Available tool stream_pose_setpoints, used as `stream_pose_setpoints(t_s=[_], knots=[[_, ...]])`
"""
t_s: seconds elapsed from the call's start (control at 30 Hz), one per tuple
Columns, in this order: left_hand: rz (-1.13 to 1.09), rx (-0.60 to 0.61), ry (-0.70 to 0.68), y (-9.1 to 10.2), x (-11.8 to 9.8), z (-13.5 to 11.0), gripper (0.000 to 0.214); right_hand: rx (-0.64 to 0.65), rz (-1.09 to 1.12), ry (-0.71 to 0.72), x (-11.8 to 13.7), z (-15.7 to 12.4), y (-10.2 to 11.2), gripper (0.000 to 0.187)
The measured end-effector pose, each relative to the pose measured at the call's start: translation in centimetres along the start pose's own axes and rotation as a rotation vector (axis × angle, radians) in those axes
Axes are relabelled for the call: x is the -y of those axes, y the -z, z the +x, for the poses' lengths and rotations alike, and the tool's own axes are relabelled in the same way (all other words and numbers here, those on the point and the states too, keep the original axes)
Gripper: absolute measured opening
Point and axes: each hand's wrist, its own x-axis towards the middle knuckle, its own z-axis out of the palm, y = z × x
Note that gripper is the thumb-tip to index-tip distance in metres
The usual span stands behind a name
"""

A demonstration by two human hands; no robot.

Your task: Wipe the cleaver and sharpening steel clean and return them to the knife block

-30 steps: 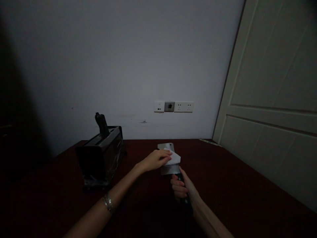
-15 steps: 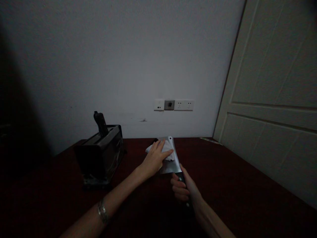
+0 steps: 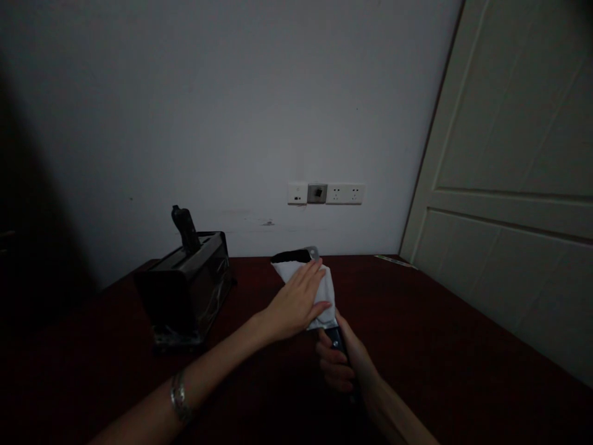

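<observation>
A flat steel cleaver point(image 3: 314, 252), pointed to 12 o'clock over a dark red table point(image 3: 440, 334), was gripped at its handle point(image 3: 334, 338) by the curled right hand point(image 3: 341, 366); a white cloth point(image 3: 327, 289) was pressed on it by the flat-fingered left hand point(image 3: 299, 303).

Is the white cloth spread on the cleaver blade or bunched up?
Spread: the white cloth lies flat across the cleaver blade under the open left hand.

No text, label, brand, number or sign can be read anywhere in the dim picture. The wall sockets point(image 3: 325, 193), the knife block point(image 3: 189, 284) and the cleaver point(image 3: 319, 296) show no legible marking.
</observation>
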Motion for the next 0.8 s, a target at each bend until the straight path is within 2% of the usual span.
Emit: stream_pose_setpoints(t_s=[0.07,0.13,0.2,0.27,0.37,0.43,0.5,0.7,0.8], knots=[[0.197,0.036,0.014,-0.3,0.8,0.8,0.062,-0.009,-0.007,0.028,-0.1,0.0,-0.1,0.041],[0.328,0.034,0.094,-0.4,1.7,1.4,0.067,-0.025,-0.013,0.053,0.0,0.0,-0.2,0.041],[0.393,0.028,0.201,-0.6,2.1,1.8,0.074,-0.041,-0.021,0.070,0.1,0.0,-0.3,0.040],[0.397,0.072,0.239,-0.7,1.9,1.7,0.077,-0.049,-0.029,0.074,0.2,-0.1,-0.3,0.040],[0.348,0.180,0.105,-0.6,0.4,0.8,0.074,-0.063,-0.014,0.073,0.3,-0.2,-0.1,0.039],[0.324,0.214,-0.006,-0.4,-0.4,0.2,0.069,-0.061,0.009,0.057,0.3,-0.3,0.0,0.039],[0.315,0.235,-0.055,0.1,-0.4,0.1,0.068,-0.052,0.025,0.039,0.1,-0.2,0.0,0.039],[0.325,0.285,0.062,1.6,2.9,1.9,0.070,0.022,0.038,-0.014,-0.9,0.0,-0.3,0.040],[0.310,0.308,0.040,1.5,2.4,1.5,0.070,0.023,0.043,-0.012,-0.7,-0.1,-0.3,0.041]])
